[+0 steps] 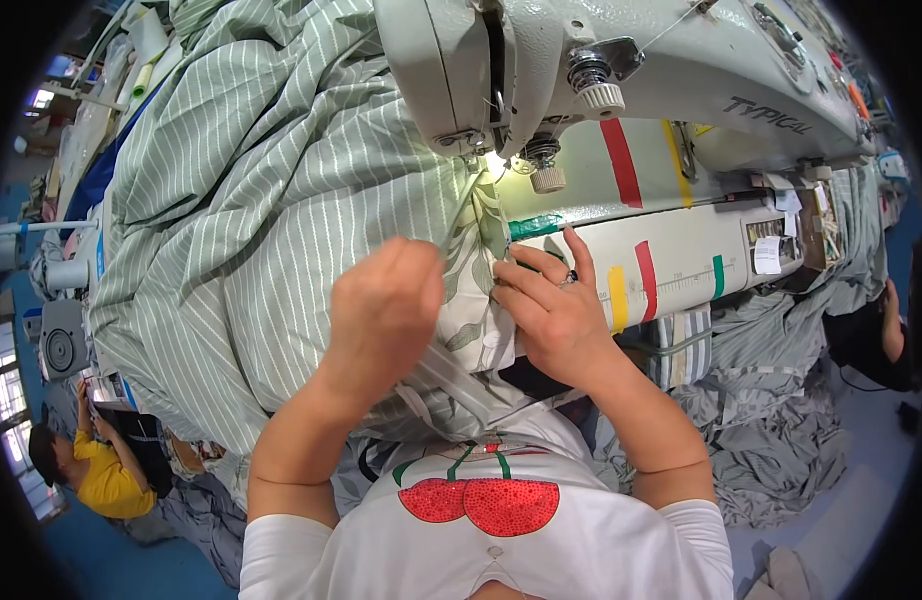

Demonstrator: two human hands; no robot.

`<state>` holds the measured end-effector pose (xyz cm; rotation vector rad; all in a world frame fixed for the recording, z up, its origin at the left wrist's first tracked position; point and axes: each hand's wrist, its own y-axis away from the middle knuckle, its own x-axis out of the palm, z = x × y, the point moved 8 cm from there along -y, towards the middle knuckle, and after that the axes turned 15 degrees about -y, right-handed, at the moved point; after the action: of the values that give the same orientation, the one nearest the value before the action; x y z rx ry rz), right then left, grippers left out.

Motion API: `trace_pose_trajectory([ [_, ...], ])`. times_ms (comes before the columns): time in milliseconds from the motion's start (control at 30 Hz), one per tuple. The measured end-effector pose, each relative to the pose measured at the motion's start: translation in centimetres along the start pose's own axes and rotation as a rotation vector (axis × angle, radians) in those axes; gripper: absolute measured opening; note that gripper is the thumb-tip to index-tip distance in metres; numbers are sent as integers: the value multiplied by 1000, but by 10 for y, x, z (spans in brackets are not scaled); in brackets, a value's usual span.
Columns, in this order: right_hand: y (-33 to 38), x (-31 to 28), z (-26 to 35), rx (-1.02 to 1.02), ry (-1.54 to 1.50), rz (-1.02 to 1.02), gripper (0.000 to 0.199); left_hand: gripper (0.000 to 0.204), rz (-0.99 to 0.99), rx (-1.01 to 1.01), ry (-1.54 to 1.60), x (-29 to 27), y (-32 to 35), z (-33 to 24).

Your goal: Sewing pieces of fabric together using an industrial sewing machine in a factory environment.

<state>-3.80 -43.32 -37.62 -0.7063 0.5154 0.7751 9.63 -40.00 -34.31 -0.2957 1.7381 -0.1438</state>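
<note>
A large green fabric with white stripes (251, 200) is piled over the left of the sewing table, and a leaf-printed edge of it (476, 280) runs under the sewing machine head (621, 60). My left hand (386, 305) is closed on that fabric, pinching the edge near the needle area. My right hand (546, 305) presses flat on the printed edge beside the machine bed (681, 265), fingers pointing toward the presser foot (491, 165). A ring is on one of its fingers.
Coloured tape strips (646, 280) mark the machine bed. Grey striped cloth (771, 420) is heaped on the floor at right. A person in a yellow top (101, 470) sits at lower left. Another person's arm (891, 320) shows at right.
</note>
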Motion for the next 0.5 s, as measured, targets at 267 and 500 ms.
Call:
trace_pose_trajectory([
  [267,9,1,-3,-5,-4,-35,25,9,776,230,436,31,17,-44],
  [500,10,0,1,-7,56,-36,13,33,102,329,124,26,-25,-14],
])
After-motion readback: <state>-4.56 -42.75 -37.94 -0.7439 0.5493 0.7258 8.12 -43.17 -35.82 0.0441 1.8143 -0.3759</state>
